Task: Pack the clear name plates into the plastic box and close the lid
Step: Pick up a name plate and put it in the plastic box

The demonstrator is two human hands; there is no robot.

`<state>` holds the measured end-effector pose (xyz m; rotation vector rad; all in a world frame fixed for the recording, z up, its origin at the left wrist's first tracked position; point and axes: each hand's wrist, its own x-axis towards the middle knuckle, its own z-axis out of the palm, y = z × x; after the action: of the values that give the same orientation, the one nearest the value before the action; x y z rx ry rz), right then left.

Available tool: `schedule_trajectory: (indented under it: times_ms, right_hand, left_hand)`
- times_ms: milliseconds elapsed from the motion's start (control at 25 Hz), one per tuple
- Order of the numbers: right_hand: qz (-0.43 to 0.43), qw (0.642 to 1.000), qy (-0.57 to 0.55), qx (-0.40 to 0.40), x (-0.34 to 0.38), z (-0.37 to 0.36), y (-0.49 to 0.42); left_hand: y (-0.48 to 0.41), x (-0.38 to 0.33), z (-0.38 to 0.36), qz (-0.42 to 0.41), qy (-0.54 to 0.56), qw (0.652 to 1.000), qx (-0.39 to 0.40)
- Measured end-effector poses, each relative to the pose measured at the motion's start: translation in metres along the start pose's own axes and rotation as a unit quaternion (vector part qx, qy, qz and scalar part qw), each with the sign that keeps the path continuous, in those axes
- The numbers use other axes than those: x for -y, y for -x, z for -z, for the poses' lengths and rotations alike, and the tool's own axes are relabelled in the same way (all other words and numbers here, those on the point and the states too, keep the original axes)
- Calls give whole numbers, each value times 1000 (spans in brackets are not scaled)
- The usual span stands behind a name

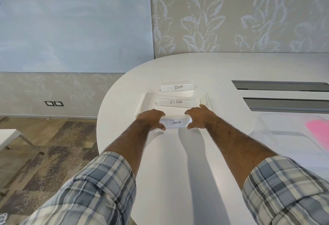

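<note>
The PANDA plate (175, 122) stands on the white table (170, 167) near its rounded end, its label facing the person. It is the nearest plate of the group. Just beyond it stands the ZEBRA plate (176, 102), and beyond that the BEAR plate (178, 87), all three parallel and apart from one another. Two more clear plates are turned side-on and flank this row: the left side plate (142, 102) and the right side plate (205, 100). Their labels cannot be read.

The plastic box (277, 126) lies well to the right, at the picture's edge, with a pink sheet (319, 132) showing through it. Whether its lid is on cannot be told. Two grey slots (281, 85) run across the table behind the box.

The left hand (151, 120) grips the left end of the PANDA plate, fingers curled over the far side and thumb on the near side. The right hand (202, 117) grips the right end in the same way. One of its fingers reaches up close to the right side plate; whether it touches cannot be told.

There are five name plates, one box and two hands.
</note>
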<state>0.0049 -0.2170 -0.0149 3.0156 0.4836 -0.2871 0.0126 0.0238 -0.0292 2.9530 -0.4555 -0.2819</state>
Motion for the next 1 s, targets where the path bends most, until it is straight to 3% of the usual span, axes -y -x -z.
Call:
schedule_trajectory:
  times_ms: [600,1000]
  right_hand:
    - [-33,999,-31,5,9,-3,6]
    - [-54,998,-22,-36,-5,38,25]
  left_hand:
    - [-7,-8,3,5,-34,999,-14]
    - [-4,-27,58,-24,-20,998,-54]
